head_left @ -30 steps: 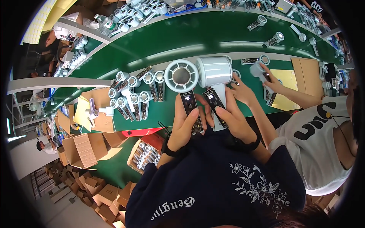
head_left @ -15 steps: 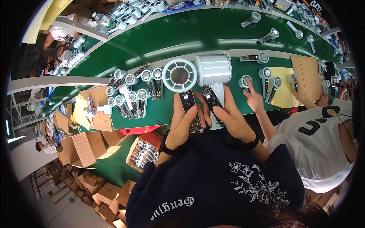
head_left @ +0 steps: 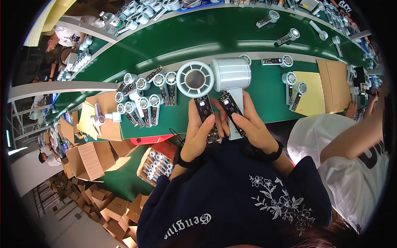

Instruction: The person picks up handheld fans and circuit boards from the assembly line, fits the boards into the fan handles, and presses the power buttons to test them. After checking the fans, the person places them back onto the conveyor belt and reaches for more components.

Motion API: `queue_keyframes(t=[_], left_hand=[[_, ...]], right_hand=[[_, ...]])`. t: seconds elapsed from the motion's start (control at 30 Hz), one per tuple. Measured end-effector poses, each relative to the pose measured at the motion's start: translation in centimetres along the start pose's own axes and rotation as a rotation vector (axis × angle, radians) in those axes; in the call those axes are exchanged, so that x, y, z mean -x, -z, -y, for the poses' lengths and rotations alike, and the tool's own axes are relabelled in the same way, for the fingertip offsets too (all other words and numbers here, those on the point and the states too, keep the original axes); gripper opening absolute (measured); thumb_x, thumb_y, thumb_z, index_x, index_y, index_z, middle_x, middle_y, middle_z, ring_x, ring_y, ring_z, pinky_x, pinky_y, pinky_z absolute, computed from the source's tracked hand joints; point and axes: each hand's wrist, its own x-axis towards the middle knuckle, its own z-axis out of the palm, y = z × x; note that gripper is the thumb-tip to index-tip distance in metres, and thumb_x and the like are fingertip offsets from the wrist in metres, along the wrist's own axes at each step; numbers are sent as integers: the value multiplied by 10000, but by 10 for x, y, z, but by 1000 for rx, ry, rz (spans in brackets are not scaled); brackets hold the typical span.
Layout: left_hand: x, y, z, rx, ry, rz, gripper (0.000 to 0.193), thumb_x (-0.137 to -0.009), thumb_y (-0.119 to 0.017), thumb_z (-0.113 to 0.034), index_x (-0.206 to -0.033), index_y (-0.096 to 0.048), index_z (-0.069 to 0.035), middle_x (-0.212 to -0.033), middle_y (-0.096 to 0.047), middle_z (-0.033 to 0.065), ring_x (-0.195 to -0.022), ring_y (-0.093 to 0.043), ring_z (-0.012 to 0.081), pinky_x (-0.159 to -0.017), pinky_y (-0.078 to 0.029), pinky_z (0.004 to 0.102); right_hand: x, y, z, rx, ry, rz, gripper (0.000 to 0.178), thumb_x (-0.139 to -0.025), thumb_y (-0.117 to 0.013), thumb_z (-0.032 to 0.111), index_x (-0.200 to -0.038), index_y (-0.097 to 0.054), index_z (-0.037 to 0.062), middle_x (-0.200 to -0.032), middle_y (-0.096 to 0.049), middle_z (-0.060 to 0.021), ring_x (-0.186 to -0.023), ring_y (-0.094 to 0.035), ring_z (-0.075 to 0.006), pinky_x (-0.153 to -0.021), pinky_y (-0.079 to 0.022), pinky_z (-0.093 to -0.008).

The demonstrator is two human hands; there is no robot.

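Note:
My left hand (head_left: pixel 197 136) is closed round the handle of a light grey-blue handheld fan (head_left: pixel 194 79), its round, spoked face turned up. In my right hand (head_left: pixel 259 129) is a second handheld fan (head_left: pixel 232 74), turned so its drum-shaped side shows. Both handles lie uncovered, with black circuit boards bearing a small lit white display. Each thumb rests on its own board, and the fingers go out of sight beneath the handles. The two fan heads sit side by side above the green table (head_left: pixel 264 106), close together.
Several similar fans (head_left: pixel 142 103) lie grouped at the left, beside cardboard and yellow sheets. More fans (head_left: pixel 288 37) lie on the green surface beyond. A yellow sheet (head_left: pixel 309 99) and a co-worker's arm (head_left: pixel 355 136) are at the right. Cardboard boxes (head_left: pixel 89 161) stand lower left.
The co-worker's hands have left the table at right, and the two fans they were touching are gone from there. Fans on the far surface have shifted slightly left. My grips look unchanged.

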Motion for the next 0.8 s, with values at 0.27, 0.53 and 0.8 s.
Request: queue_keyframes(t=[0.27,0.53,0.8], left_hand=[[-2,3,0,-27,-6,-2,377,-950,-444,-176,-1228,-249,-12,-908,-509,181,-613,-585,207,-470,-468,261],[-1,6,0,-26,-9,1,445,-953,-430,-176,-1306,-208,-22,-936,-504,189,-607,-581,208,-467,-467,265],[-3,6,1,-13,-15,22,490,-953,-435,-178,-1345,-177,-36,-964,-500,189,-610,-580,207,-457,-464,265]], right_hand=[[-2,0,2,25,21,12,513,-958,-407,96,-1382,-132,3,-980,-494,-72,-777,-507,-106,-722,-452,-266],[-3,-2,6,80,31,20,487,-958,-400,90,-1368,-151,4,-964,-484,-67,-770,-503,-104,-722,-456,-267],[-4,-2,4,86,3,-27,545,-926,-427,134,-1393,-183,-4,-1061,-502,-86,-857,-520,-121,-793,-428,-258]])
